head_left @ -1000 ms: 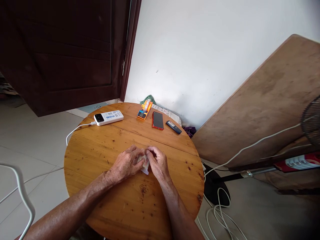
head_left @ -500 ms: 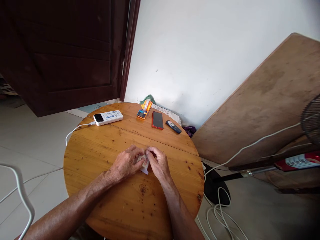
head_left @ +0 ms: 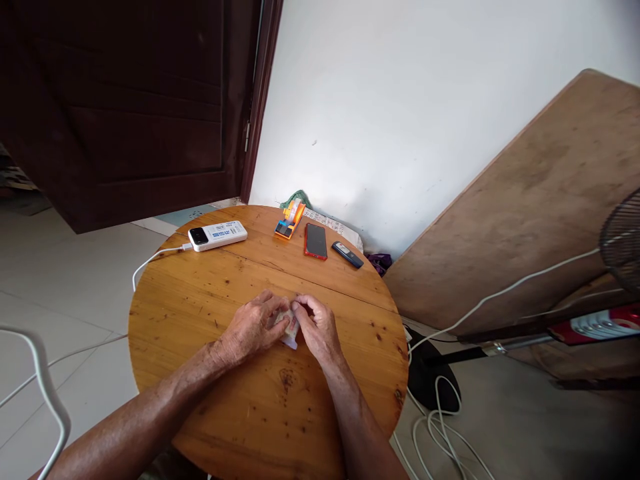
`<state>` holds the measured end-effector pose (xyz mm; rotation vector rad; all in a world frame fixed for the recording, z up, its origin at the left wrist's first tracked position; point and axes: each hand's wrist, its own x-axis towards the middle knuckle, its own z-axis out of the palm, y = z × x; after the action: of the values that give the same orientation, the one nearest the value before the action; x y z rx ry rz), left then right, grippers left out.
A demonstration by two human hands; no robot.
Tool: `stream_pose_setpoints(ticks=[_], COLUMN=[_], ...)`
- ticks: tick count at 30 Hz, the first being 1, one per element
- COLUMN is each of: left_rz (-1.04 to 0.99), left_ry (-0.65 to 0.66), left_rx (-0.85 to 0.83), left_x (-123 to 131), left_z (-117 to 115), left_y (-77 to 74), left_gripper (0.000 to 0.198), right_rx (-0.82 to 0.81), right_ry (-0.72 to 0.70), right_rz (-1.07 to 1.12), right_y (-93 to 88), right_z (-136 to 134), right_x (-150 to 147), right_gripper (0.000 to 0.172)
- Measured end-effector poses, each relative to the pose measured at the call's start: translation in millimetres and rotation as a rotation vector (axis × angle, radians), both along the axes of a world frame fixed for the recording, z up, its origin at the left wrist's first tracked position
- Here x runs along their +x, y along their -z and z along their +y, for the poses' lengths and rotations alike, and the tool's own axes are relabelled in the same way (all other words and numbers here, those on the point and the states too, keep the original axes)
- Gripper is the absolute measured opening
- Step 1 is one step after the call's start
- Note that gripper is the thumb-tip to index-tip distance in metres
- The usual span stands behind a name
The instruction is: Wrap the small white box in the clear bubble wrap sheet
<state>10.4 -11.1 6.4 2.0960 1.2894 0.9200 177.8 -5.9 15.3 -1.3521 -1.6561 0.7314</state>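
Note:
A small clear plastic packet [head_left: 291, 332] lies near the middle of the round wooden table [head_left: 240, 413], between my two hands. My left hand [head_left: 259, 322] is closed on its left side, thumb and fingers bent against the plastic. At the packet's upper right edge, the thumb and forefinger of my right hand [head_left: 317, 324] are pinched together. Fingers cover much of the packet, and its contents cannot be made out.
Toward the table's far side lie a white power bank [head_left: 218, 236] with a cable, an orange tape dispenser [head_left: 290, 219], a red-edged phone [head_left: 315, 241] and a dark handheld device [head_left: 347, 255]. A wall stands behind; a fan [head_left: 623, 233] and loose cables [head_left: 440, 427] are at right.
Both hands keep nearly the same hold on the packet. The whole view has shifted very slightly.

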Motion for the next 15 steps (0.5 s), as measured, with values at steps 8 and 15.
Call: stream_pose_setpoints(ticks=[8, 15], left_rz=[-0.006, -0.016], left_ry=[0.005, 0.004], left_rx=[-0.002, 0.010], left_x=[0.0, 0.2], left_z=[0.5, 0.7], left_y=[0.5, 0.9], left_gripper=[0.013, 0.013], right_rx=[0.002, 0.012], right_ry=[-0.005, -0.007], right_rz=[0.001, 0.004], right_y=[-0.4, 0.2], right_z=[-1.6, -1.6], right_x=[0.1, 0.2], right_gripper=[0.020, 0.019])
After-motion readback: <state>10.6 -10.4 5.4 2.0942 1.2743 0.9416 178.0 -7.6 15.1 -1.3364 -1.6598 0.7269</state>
